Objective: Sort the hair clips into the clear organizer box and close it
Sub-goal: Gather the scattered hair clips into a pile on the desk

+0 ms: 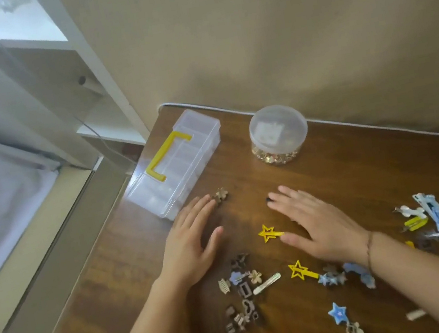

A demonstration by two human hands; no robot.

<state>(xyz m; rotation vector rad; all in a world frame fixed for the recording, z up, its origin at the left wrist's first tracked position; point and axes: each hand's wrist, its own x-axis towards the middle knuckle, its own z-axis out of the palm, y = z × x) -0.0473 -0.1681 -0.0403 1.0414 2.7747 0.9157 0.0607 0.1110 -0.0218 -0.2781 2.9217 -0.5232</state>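
Clear plastic organizer box with yellow handle sits closed at upper left of the dark wooden counter; small hard hair clips are scattered lower centre and right. Left hand and right hand lie flat, fingers straight, nothing held. Clips judged light, stiff, best pinched by their edges.

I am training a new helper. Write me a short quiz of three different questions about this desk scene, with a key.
1. True or false: the clear plastic organizer box with the yellow handle is open.
2. Which hand's fingertips are nearest the brown flower-shaped hair clip: A left hand, B right hand?
3. Fill in: the yellow star-shaped hair clip by the right thumb lies on the ____ wooden table.

Key: 1 false; 2 A; 3 brown.
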